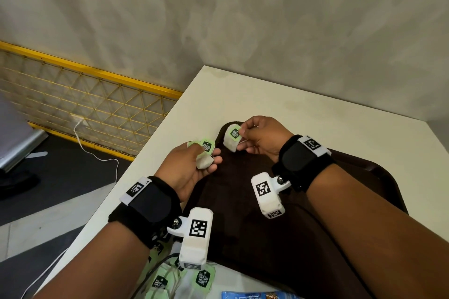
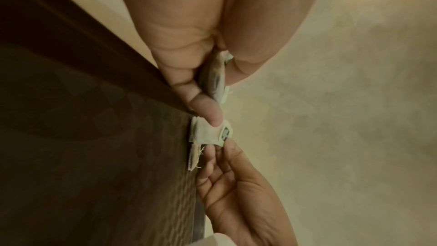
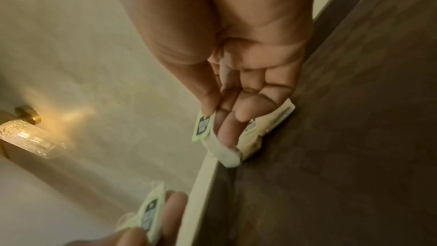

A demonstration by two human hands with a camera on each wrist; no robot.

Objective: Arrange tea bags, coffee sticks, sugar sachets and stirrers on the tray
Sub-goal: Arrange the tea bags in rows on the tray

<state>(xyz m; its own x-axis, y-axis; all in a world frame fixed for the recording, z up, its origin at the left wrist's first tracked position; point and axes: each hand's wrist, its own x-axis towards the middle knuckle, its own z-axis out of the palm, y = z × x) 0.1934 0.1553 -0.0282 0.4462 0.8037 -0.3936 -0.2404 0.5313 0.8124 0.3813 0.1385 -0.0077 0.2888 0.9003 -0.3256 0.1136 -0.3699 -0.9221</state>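
A dark brown tray (image 1: 255,226) lies on the white table (image 1: 303,109). My right hand (image 1: 261,139) pinches the green tag of a white tea bag (image 1: 232,139) over the tray's far left corner; the bag (image 3: 227,153) touches the tray (image 3: 343,137) beside another bag (image 3: 267,124) lying there. My left hand (image 1: 192,165) holds a tea bag with a green tag (image 1: 206,147) just left of the tray, thumb on top. In the left wrist view that bag (image 2: 214,76) sits between thumb and fingers, with the right hand's bag (image 2: 210,132) beyond.
Several more green-tagged tea bags (image 1: 201,279) lie on the table near its front edge under my left wrist. A blue packet (image 1: 245,295) peeks in at the bottom. A yellow mesh railing (image 1: 85,102) and floor lie left of the table edge. A wall lamp (image 3: 21,128) glows.
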